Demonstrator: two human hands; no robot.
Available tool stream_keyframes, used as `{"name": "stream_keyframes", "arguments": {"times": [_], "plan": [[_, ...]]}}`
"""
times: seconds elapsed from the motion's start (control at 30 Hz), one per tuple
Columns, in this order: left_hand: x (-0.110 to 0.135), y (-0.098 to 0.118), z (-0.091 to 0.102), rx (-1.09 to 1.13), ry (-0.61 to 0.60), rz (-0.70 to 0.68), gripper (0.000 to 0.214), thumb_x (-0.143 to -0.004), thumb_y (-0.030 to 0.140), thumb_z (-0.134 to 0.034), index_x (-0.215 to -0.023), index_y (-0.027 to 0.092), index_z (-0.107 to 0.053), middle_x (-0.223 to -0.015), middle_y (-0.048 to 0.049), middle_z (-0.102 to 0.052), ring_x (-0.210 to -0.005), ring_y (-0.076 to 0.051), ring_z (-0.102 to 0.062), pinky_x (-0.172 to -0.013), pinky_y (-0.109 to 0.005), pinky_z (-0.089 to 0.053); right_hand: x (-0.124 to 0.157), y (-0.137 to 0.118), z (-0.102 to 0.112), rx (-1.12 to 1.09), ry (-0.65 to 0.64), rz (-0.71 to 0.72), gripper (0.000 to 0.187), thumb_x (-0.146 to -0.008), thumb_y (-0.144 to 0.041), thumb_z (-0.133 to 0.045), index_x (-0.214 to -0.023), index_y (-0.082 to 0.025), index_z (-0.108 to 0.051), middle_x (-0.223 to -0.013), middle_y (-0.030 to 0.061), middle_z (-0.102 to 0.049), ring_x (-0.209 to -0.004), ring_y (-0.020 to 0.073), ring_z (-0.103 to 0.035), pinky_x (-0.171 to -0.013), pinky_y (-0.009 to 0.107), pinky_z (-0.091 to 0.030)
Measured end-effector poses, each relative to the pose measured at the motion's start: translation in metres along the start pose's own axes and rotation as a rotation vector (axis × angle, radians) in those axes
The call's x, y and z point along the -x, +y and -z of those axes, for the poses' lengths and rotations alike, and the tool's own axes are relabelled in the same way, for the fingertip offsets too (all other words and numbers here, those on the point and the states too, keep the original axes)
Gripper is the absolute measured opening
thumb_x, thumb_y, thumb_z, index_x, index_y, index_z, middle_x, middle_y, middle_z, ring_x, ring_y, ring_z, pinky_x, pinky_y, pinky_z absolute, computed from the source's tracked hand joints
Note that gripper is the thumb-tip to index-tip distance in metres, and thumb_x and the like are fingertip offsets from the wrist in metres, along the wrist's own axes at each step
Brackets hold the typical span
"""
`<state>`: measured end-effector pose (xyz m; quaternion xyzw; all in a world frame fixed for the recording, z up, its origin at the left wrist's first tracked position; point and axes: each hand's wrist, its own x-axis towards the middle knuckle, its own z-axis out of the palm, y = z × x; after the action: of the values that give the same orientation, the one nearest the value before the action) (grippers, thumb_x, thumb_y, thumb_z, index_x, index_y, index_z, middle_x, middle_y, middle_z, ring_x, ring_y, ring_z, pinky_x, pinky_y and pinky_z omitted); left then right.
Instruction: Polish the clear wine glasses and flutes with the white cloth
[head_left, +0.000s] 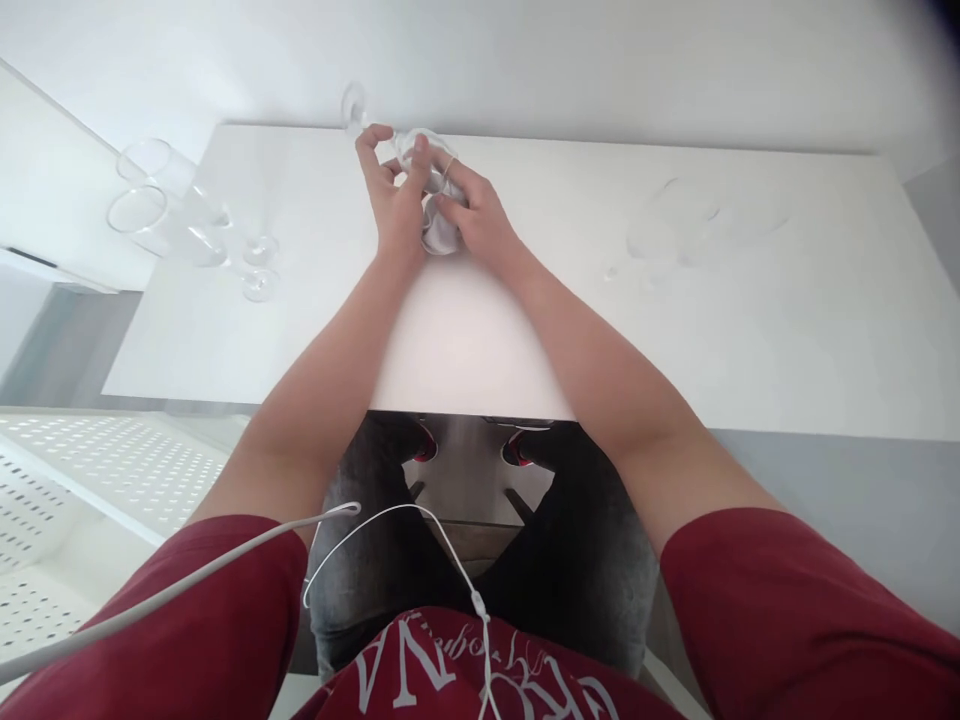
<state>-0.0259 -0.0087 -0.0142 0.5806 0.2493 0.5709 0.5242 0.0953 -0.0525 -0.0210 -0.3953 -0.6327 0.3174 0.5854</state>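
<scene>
Left hand (391, 200) closed on the clear stemmed wine glass (433, 140), right hand (480, 215) pinching the crumpled white cloth (439, 232): we should rub softly w/ 2 hands.

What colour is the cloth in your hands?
White; the cloth, held with the glass, shows best in head view.

Clear glossy wine glass (358, 108), soft white cloth (439, 230), matt table (750, 330).

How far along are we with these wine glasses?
In hand: the left hand grips one wine glass, the right hand presses a white cloth to it. On the table, two glasses lie at left, fainter ones at right; which group is done, I cannot tell.
</scene>
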Motion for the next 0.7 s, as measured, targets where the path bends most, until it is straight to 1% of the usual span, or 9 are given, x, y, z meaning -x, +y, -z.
{"name": "stream_keyframes", "arguments": {"times": [0.07, 0.13, 0.23, 0.33, 0.4, 0.5, 0.53, 0.6, 0.7], "plan": [[-0.003, -0.005, 0.002, 0.053, 0.036, -0.004, 0.033, -0.102, 0.03, -0.06, -0.12, 0.028, -0.033, -0.095, 0.0009, -0.057, -0.082, -0.01, -0.06, -0.077, -0.025, -0.051, 0.0, 0.0, 0.003, -0.079, -0.058, -0.09, 0.061, -0.082, -0.071, -0.063, -0.113, -0.019, -0.064, -0.11, 0.0007, -0.068, -0.112, 0.0168, -0.059, -0.096, 0.033, -0.048], [-0.006, -0.006, 0.001, 0.109, 0.023, 0.028, 0.026, -0.105, 0.026, -0.055, -0.12, 0.026, -0.035, -0.113, -0.0012, -0.061, -0.096, -0.011, -0.061, -0.085, -0.028, -0.052, 0.0, -0.001, 0.008, -0.179, -0.117, -0.153, 0.068, -0.079, -0.077, -0.061, -0.107, -0.015, -0.063, -0.101, 0.0031, -0.067, -0.098, 0.0148, -0.061, -0.087, 0.033, -0.049], [-0.009, -0.003, 0.0, 0.15, -0.044, 0.09, 0.013, -0.106, 0.025, -0.05, -0.118, 0.022, -0.046, -0.129, -0.0027, -0.059, -0.112, -0.014, -0.058, -0.093, -0.034, -0.053, 0.001, -0.003, 0.013, -0.281, -0.14, -0.148, 0.079, -0.077, -0.073, -0.066, -0.127, -0.014, -0.053, -0.112, 0.0031, -0.065, -0.095, 0.011, -0.058, -0.088, 0.033, -0.047], [-0.007, 0.001, 0.0, 0.146, -0.083, 0.112, 0.016, -0.104, 0.036, -0.053, -0.118, 0.03, -0.057, -0.128, 0.0017, -0.059, -0.117, -0.018, -0.057, -0.09, -0.036, -0.054, 0.001, -0.006, 0.009, -0.244, -0.066, -0.097, 0.083, -0.073, -0.07, -0.072, -0.136, -0.02, -0.048, -0.126, 0.0009, -0.063, -0.117, 0.0119, -0.053, -0.098, 0.032, -0.044], [-0.005, 0.001, 0.0, 0.121, -0.07, 0.126, 0.021, -0.102, 0.047, -0.054, -0.117, 0.033, -0.059, -0.113, 0.0005, -0.063, -0.105, -0.019, -0.061, -0.083, -0.034, -0.055, 0.001, -0.006, 0.007, -0.208, -0.045, -0.066, 0.077, -0.074, -0.066, -0.074, -0.132, -0.022, -0.052, -0.126, 0.0006, -0.065, -0.126, 0.0124, -0.048, -0.104, 0.031, -0.042], [-0.006, -0.005, 0.0, 0.072, -0.036, 0.112, 0.022, -0.102, 0.046, -0.057, -0.114, 0.028, -0.056, -0.088, 0.0, -0.062, -0.084, -0.013, -0.06, -0.077, -0.028, -0.054, 0.001, -0.004, 0.009, -0.255, -0.076, -0.078, 0.07, -0.077, -0.062, -0.073, -0.13, -0.021, -0.054, -0.116, 0.0006, -0.068, -0.119, 0.0153, -0.054, -0.105, 0.035, -0.042], [-0.008, -0.007, 0.0, 0.069, -0.038, 0.1, 0.019, -0.103, 0.041, -0.056, -0.115, 0.026, -0.053, -0.088, 0.0005, -0.063, -0.082, -0.012, -0.059, -0.079, -0.027, -0.054, 0.0, -0.003, 0.011, -0.282, -0.087, -0.093, 0.068, -0.079, -0.063, -0.07, -0.13, -0.02, -0.055, -0.113, 0.0005, -0.068, -0.114, 0.0158, -0.057, -0.103, 0.036, -0.043], [-0.01, -0.009, 0.0, 0.092, -0.075, 0.085, 0.016, -0.107, 0.03, -0.049, -0.121, 0.023, -0.049, -0.101, -0.0002, -0.066, -0.089, -0.01, -0.06, -0.088, -0.028, -0.053, 0.0, -0.001, 0.015, -0.323, -0.106, -0.111, 0.063, -0.084, -0.064, -0.064, -0.13, -0.021, -0.054, -0.109, 0.0006, -0.066, -0.105, 0.0158, -0.059, -0.096, 0.037, -0.046], [-0.01, -0.005, -0.001, 0.143, -0.146, 0.074, 0.021, -0.109, 0.02, -0.039, -0.129, 0.021, -0.048, -0.122, -0.002, -0.063, -0.105, -0.011, -0.06, -0.099, -0.032, -0.05, 0.0, 0.002, 0.018, -0.325, -0.098, -0.084, 0.058, -0.087, -0.058, -0.062, -0.133, -0.024, -0.052, -0.117, 0.0008, -0.063, -0.102, 0.0151, -0.058, -0.091, 0.034, -0.049]]}}
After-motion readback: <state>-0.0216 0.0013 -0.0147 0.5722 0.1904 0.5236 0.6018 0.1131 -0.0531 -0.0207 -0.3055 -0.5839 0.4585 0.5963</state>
